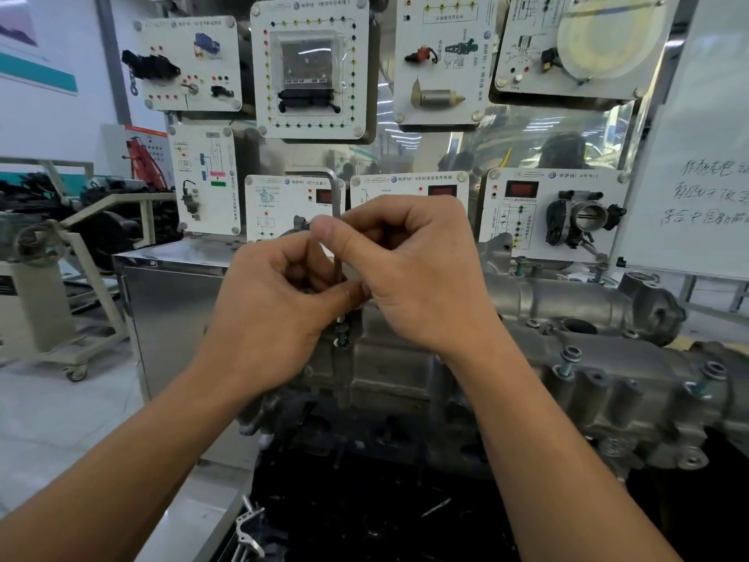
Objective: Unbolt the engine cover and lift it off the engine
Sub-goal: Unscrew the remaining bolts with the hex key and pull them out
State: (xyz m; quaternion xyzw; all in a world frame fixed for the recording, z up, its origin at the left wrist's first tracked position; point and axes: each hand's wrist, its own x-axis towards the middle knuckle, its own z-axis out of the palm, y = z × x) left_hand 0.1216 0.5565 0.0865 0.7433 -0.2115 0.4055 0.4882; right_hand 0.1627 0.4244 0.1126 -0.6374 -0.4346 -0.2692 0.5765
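Nearest me, both forearms reached in from the bottom edge. The left grip (275, 314) was curled round the lower shaft of an L-shaped hex key (337, 198), thumb pressed against it. The right grip (417, 277) pinched the same shaft just above, thumb and forefinger closed on it. The key stood upright, its tip down on a bolt (342, 339) at the left end of the grey engine cover (616, 350), which sat on the engine. Further right, other bolts (568, 361) stood raised out of the cover. Behind rose white training panels (310, 66) and a handwritten whiteboard (705, 176).
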